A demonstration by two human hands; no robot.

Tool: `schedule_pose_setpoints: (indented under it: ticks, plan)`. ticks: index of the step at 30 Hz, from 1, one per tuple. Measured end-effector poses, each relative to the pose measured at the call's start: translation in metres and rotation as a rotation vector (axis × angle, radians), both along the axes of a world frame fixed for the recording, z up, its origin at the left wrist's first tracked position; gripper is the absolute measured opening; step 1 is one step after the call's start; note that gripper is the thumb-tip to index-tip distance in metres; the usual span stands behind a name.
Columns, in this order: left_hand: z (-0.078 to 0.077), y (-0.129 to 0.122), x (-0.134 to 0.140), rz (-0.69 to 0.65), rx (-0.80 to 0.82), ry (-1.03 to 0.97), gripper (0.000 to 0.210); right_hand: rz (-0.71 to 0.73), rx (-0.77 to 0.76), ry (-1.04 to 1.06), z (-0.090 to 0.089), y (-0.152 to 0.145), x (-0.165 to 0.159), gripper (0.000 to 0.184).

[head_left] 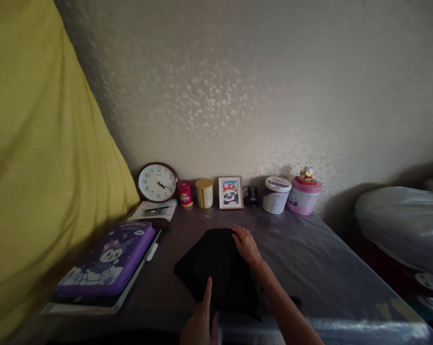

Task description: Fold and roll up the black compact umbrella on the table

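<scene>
A black fabric piece (pixel 219 268) with angular, folded-looking edges lies on the covered table; its exact kind cannot be made out. My right hand (pixel 245 244) is at its far right corner, fingers bent over the edge and closed on the fabric. At the near side, my left hand (pixel 200 321) rests against the fabric with the index finger stretched forward and the thumb apart. The lower part of that hand is cut off by the frame. A short dark strap-like end (pixel 295 301) shows beyond my right forearm, which hides part of the fabric's right side.
Left of the fabric, a purple cartoon case (pixel 108 261) lies on a stack of flat items beside a yellow curtain (pixel 58 143). Along the wall stand a clock (pixel 157 182), pink tin (pixel 185 194), yellow tin (pixel 204 193), panda picture frame (pixel 231 192), white-purple tub (pixel 275 195) and pink tub (pixel 304 196).
</scene>
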State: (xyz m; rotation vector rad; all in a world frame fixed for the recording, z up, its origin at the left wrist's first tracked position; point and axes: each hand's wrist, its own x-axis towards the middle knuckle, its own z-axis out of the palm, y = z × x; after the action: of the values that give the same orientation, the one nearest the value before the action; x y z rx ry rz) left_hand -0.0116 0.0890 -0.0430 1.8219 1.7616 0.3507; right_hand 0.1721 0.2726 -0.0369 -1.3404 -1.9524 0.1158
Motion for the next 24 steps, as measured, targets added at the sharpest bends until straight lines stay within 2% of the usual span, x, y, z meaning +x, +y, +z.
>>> schedule_pose_setpoints:
  ticks: [5, 9, 14, 24]
  plan:
    - [0.0, -0.003, -0.001, 0.008, 0.033, -0.062, 0.063, -0.109, -0.094, 0.043, -0.012, -0.006, 0.047, 0.027]
    - [0.0, -0.004, -0.005, 0.011, 0.052, -0.162, 0.061, -0.16, -0.17, 0.07, -0.024, -0.014, 0.07, 0.027]
    - [-0.006, -0.002, -0.009, -0.017, 0.082, -0.213, 0.06, -0.172, -0.217, 0.126, -0.029, -0.018, 0.073, 0.025]
    - [-0.007, -0.002, -0.01, 0.01, 0.106, -0.241, 0.059, -0.124, -0.295, 0.327, -0.024, -0.037, 0.068, 0.025]
